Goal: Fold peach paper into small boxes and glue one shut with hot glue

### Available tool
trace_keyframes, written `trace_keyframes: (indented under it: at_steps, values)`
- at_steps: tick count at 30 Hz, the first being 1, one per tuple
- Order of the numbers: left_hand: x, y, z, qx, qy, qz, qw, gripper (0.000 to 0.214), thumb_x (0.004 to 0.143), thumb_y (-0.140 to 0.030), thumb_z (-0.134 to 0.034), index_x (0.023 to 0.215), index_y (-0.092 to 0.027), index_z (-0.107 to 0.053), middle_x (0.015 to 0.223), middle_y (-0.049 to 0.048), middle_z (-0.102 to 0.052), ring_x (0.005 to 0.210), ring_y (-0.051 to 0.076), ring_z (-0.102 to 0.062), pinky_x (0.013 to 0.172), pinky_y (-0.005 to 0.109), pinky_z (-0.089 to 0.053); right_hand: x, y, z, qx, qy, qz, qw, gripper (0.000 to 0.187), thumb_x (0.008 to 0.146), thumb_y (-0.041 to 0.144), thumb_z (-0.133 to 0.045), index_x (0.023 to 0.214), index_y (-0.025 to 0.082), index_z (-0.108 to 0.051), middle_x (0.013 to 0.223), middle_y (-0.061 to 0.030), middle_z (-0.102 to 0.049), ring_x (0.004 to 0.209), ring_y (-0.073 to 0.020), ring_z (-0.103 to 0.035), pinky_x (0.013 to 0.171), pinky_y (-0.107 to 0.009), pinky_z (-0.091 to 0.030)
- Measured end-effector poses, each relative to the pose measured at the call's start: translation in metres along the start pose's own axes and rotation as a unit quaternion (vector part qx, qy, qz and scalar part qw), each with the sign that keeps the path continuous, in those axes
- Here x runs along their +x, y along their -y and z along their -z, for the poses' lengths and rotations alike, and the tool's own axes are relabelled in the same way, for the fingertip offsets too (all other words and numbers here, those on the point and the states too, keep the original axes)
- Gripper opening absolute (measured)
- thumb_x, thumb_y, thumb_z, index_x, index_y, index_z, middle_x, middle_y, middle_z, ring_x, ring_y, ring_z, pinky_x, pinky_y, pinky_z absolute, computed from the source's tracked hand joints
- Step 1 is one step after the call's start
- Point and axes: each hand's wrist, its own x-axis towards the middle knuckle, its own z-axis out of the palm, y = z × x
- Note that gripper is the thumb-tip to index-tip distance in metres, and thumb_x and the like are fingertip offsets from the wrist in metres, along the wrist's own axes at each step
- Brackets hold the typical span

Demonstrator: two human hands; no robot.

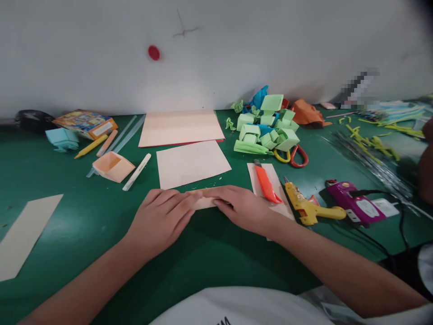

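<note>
Both hands meet at a narrow folded strip of pale peach paper [204, 204] on the green table. My left hand [162, 214] presses its fingers together on the strip's left part. Over the right part, my right hand [238, 207] curls its fingers and thumb around it. The fingers hide much of the paper. Just beyond lies a flat pale sheet [192, 163], with tiny white scraps near its front edge. A folded peach paper box [113, 167] and a white pen-like stick [136, 172] rest to the left.
At right lie an orange cutter knife [266, 184], a yellow glue gun [309, 205] and a purple device [355, 203] with cables. Green folded paper pieces [267, 128] pile up behind scissors [298, 156]. Peach sheets [181, 128] lean at the wall. A cut paper piece [30, 234] lies far left.
</note>
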Motion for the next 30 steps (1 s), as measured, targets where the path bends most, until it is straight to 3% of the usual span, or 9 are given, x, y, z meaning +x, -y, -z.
trace_keyframes:
  at_steps: [2, 5, 12, 20, 24, 30]
  values:
    - [0.002, 0.0, -0.002, 0.024, -0.004, 0.01, 1.0, 0.03, 0.102, -0.018, -0.048, 0.129, -0.02, -0.061, 0.11, 0.0049, -0.076, 0.095, 0.023, -0.067, 0.079, 0.04, -0.037, 0.003, -0.002, -0.002, 0.003, -0.016, -0.022, 1.0, 0.03, 0.098, 0.011, -0.052, 0.122, 0.023, -0.065, 0.119, -0.0043, -0.072, 0.109, -0.0184, -0.067, 0.094, -0.035, -0.055]
    - [0.004, 0.0, -0.005, 0.044, 0.006, 0.018, 0.999, 0.026, 0.102, -0.019, -0.048, 0.121, -0.021, -0.066, 0.113, 0.0051, -0.076, 0.094, 0.024, -0.068, 0.077, 0.04, -0.036, 0.006, -0.006, -0.005, -0.015, -0.029, 0.005, 0.999, 0.023, 0.099, 0.011, -0.053, 0.114, 0.02, -0.067, 0.113, -0.0069, -0.069, 0.106, -0.0185, -0.065, 0.094, -0.034, -0.054]
    - [0.004, -0.002, -0.007, 0.072, 0.012, 0.029, 0.997, 0.026, 0.101, -0.023, -0.049, 0.115, -0.019, -0.07, 0.118, 0.0092, -0.073, 0.097, 0.027, -0.067, 0.078, 0.043, -0.039, -0.002, -0.01, -0.006, -0.203, -0.058, 0.07, 0.975, 0.022, 0.101, 0.02, -0.052, 0.11, 0.019, -0.072, 0.115, -0.0099, -0.07, 0.107, -0.027, -0.055, 0.095, -0.046, -0.046]
    - [0.0, -0.003, -0.01, 0.047, -0.01, -0.038, 0.998, 0.029, 0.098, -0.009, -0.048, 0.112, -0.017, -0.072, 0.115, 0.0102, -0.074, 0.096, 0.027, -0.068, 0.081, 0.042, -0.046, -0.017, -0.006, -0.007, -0.325, -0.035, 0.037, 0.944, 0.026, 0.1, 0.016, -0.053, 0.12, 0.021, -0.069, 0.121, -0.0087, -0.07, 0.106, -0.0302, -0.051, 0.089, -0.049, -0.039]
    - [0.0, -0.006, -0.01, 0.003, 0.02, -0.043, 0.999, 0.028, 0.1, -0.015, -0.048, 0.119, -0.014, -0.069, 0.121, 0.0117, -0.072, 0.107, 0.028, -0.067, 0.09, 0.043, -0.047, -0.018, -0.004, -0.006, -0.318, 0.017, 0.015, 0.948, 0.032, 0.099, 0.012, -0.049, 0.124, 0.019, -0.067, 0.124, -0.0106, -0.068, 0.1, -0.0279, -0.054, 0.087, -0.047, -0.042]
    - [-0.014, -0.019, -0.008, -0.019, 0.079, 0.008, 0.997, 0.042, 0.102, -0.031, -0.046, 0.14, -0.018, -0.058, 0.143, 0.0099, -0.061, 0.13, 0.031, -0.057, 0.102, 0.046, -0.043, -0.015, 0.001, -0.004, -0.29, 0.035, -0.01, 0.956, 0.035, 0.099, 0.013, -0.046, 0.127, 0.02, -0.066, 0.131, -0.0103, -0.065, 0.101, -0.0282, -0.057, 0.085, -0.046, -0.046]
